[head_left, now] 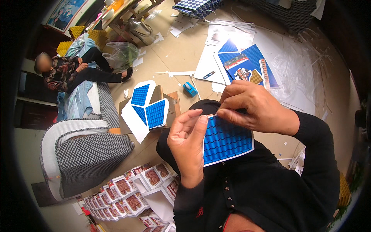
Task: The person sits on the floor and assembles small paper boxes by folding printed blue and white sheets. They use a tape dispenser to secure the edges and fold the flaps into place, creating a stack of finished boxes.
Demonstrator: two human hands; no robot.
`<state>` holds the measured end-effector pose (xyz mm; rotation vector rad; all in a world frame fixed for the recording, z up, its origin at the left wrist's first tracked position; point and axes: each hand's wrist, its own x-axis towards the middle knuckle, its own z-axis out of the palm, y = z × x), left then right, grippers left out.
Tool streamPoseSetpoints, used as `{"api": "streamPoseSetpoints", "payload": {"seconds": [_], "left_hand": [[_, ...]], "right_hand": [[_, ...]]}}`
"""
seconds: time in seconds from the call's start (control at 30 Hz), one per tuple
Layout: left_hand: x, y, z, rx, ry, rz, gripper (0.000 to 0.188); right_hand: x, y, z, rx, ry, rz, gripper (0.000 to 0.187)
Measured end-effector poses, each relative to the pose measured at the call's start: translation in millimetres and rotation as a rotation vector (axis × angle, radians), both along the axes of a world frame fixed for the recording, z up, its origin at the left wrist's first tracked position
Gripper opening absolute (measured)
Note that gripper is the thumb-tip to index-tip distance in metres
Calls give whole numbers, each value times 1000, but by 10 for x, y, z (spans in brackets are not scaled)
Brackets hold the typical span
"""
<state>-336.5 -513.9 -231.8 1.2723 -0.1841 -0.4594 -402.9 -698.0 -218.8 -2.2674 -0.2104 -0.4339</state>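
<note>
In front of my chest is a blue card printed with roof tiles (228, 142), its cut edges white. My left hand (188, 145) grips its upper left corner between thumb and fingers. My right hand (257, 107) pinches the top edge close to my left thumb; whatever lies under those fingertips is hidden. Left of my knee, more white-edged blue tile-print pieces (156, 114) rest on a brown cardboard box (174, 103). Beyond the box lies a small light-blue tool or dispenser (189, 89), its exact kind unclear. A dark-blue cutter knife (209, 75) lies on white sheets.
Blue tile-print sheets and small printed cutouts (247, 63) lie on the floor ahead, beside clear plastic wrap (295, 73). Rows of folded paper house models (127, 193) stand at lower left. Another person (71, 73) sits at the far left by a grey patterned sofa (89, 154).
</note>
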Motion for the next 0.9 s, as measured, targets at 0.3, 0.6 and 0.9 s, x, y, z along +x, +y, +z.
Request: {"api": "streamPoseSetpoints", "payload": {"seconds": [0.3, 0.6, 0.9], "left_hand": [[-27, 8, 21, 55, -53, -5, 16], [15, 32, 14, 1, -15, 16, 10], [26, 7, -3, -45, -41, -9, 11]], "right_hand": [[-12, -268, -223, 563, 407, 299, 36], [-15, -193, -115, 859, 414, 47, 32], [-28, 55, 19, -168, -398, -117, 15]]}}
